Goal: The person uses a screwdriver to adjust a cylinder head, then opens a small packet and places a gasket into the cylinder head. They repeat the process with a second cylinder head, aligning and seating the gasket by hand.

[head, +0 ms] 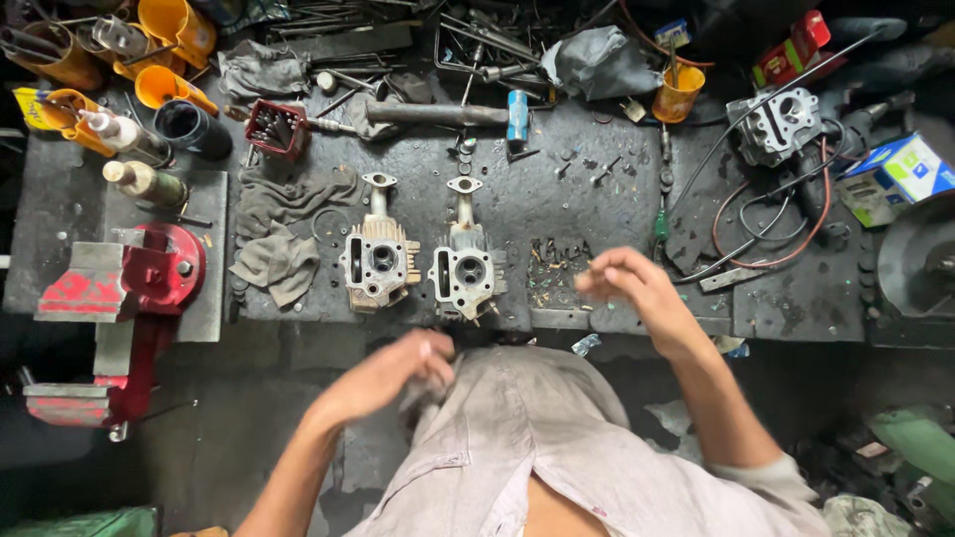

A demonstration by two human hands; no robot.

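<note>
- Fingers of our right hand (625,283) curl loosely together over the bench edge, blurred; we cannot tell if they pinch anything.
- Our left hand (398,373) presses closed fingers against our grey shirt (537,428), seeming to grip its fabric.
- We count two metal engine heads (376,264) (464,270) standing side by side on the dark workbench (597,189), just ahead of both hands.
- We see a third engine head (774,124) far right among cables.
- One red vise (129,288) sits at left, with one hammer (438,112) behind and two grey rags (284,224) beside the heads.
</note>
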